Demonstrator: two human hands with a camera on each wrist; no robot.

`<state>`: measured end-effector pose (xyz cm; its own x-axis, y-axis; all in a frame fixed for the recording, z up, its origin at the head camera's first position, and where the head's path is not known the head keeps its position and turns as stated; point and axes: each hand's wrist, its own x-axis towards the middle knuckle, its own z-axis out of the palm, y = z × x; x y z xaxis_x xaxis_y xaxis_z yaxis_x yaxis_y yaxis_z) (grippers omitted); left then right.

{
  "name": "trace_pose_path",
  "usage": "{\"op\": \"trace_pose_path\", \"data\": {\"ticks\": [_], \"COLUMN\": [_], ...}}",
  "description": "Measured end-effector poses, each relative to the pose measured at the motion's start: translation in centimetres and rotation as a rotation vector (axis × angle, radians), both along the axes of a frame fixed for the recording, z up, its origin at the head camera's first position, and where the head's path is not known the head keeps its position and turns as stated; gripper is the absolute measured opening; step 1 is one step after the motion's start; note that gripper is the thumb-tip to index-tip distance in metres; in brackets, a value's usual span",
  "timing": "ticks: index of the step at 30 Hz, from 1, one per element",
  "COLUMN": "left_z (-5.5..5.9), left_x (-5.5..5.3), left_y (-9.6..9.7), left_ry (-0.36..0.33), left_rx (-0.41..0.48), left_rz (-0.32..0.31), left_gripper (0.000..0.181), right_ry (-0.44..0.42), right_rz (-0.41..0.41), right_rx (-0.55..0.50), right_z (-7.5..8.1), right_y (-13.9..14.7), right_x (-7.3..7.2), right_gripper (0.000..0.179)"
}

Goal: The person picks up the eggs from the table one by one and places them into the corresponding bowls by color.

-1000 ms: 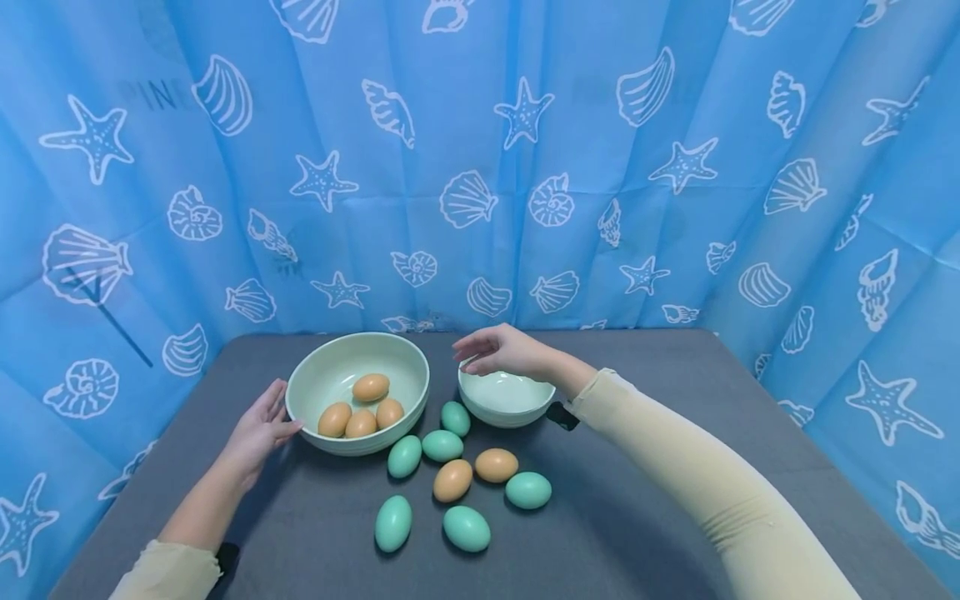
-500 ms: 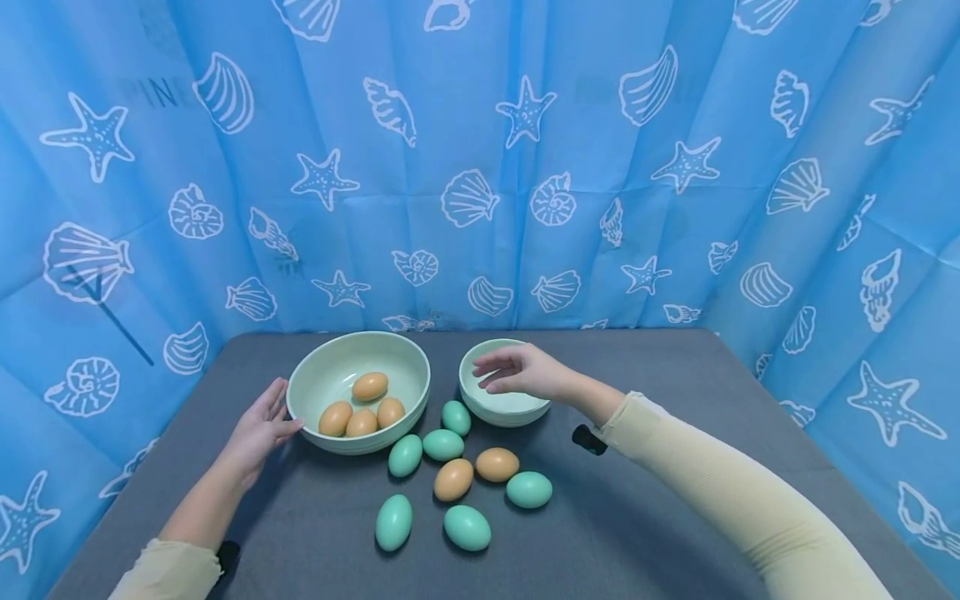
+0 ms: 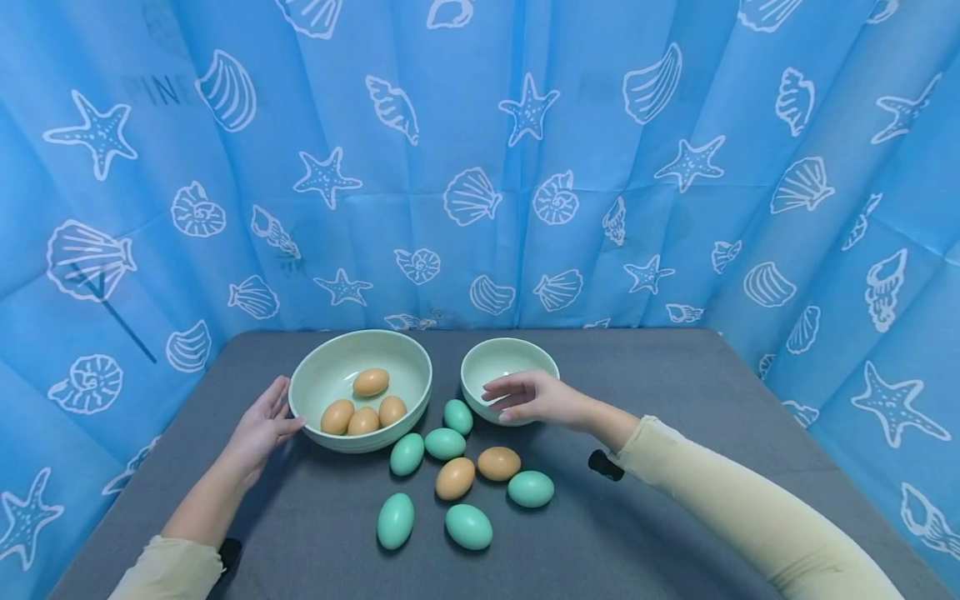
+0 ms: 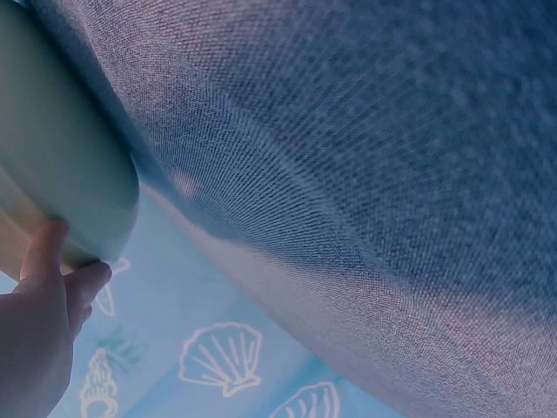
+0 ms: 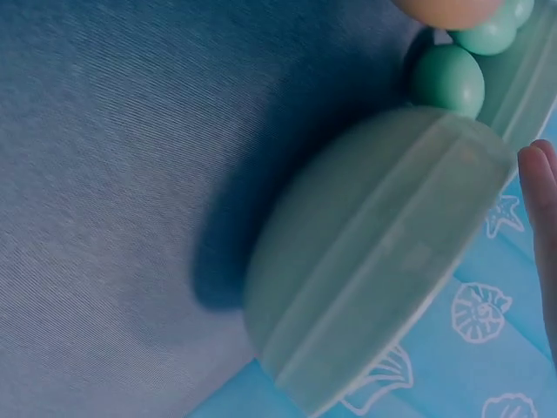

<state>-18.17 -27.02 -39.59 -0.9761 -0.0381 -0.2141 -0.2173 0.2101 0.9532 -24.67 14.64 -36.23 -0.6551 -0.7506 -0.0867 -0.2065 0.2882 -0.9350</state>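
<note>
My left hand (image 3: 255, 429) rests against the left side of a large pale green bowl (image 3: 306, 383), fingers fairly straight and thumb at the rim. The left wrist view also shows this hand (image 4: 43, 322) touching the bowl's outer wall (image 4: 70, 131). Several brown eggs (image 3: 371, 382) lie inside that bowl. Over the near rim of a smaller pale green bowl (image 3: 498, 354) hovers my right hand (image 3: 543, 398), its fingers loosely bent with nothing in them. Part of the small bowl's inside is hidden by this hand. Right wrist view: fingertips (image 5: 535, 161) beside the small bowl (image 5: 374, 252).
Between and in front of the bowls lie several green eggs (image 3: 395, 521) and two brown eggs, one (image 3: 454, 479) left of the other (image 3: 498, 463). A grey cloth (image 3: 300, 533) covers the table. Behind it hangs a blue curtain (image 3: 420, 150) with white shell prints.
My right hand has drawn back from the far left part of the small bowl toward its near right rim. The left hand, the bowls and the eggs stay as they were.
</note>
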Motion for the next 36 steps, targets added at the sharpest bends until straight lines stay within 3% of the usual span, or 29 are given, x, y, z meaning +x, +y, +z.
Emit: {"op": "trace_pose_path", "data": {"ticks": [9, 22, 36], "left_z": [0.0, 0.1, 0.0], "left_x": [-0.2, -0.2, -0.1], "left_y": [0.0, -0.1, 0.0], "left_ry": [-0.007, -0.012, -0.013], "left_rx": [-0.008, 0.001, 0.008], "left_rz": [0.009, 0.005, 0.011], "left_gripper": [0.085, 0.085, 0.086], "right_ry": [-0.031, -0.084, -0.044], "right_rz": [0.095, 0.112, 0.152], "right_rx": [0.003, 0.027, 0.099], "right_z": [-1.7, -2.7, -4.0], "right_y": [0.6, 0.6, 0.4], "right_x": [0.8, 1.1, 1.1], "right_gripper": [0.063, 0.063, 0.064]}}
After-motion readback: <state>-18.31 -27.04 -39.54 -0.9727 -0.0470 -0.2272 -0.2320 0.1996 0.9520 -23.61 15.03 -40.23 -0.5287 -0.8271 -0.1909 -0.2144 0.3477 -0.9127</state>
